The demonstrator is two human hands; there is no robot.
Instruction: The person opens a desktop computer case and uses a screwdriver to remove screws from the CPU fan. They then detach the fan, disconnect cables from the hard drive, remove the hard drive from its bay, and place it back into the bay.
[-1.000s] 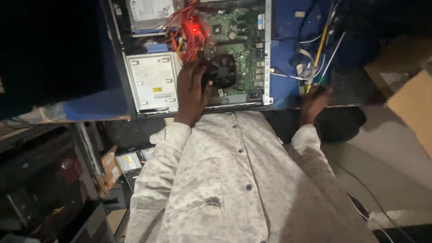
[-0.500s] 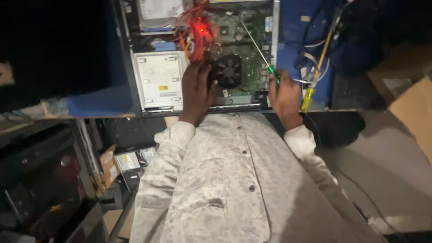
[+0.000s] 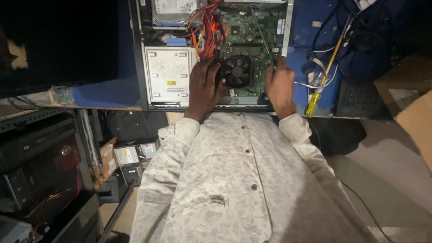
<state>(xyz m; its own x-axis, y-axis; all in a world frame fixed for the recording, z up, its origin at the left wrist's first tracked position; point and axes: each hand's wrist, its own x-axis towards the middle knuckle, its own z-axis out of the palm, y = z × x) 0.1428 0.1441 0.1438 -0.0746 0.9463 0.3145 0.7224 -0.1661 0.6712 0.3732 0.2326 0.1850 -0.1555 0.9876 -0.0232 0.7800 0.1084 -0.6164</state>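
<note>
- My left hand point(image 3: 204, 87) lies flat, fingers spread, on the open desktop computer case point(image 3: 211, 54), top centre of frame, touching the black round cooling fan point(image 3: 237, 71) w/ fingertips.
- My right hand point(image 3: 280, 85) is closed round the green-handled thin-shaft screwdriver point(image 3: 263, 38), just right of the fan; shaft runs up-left over the green circuit board point(image 3: 245, 27).
- Yellow-handled screwdriver point(image 3: 320, 85) lies on blue tabletop point(image 3: 310, 40), right of the case.

Small yellow label point(image 3: 170, 83) on white drive cage point(image 3: 168, 74)
</note>
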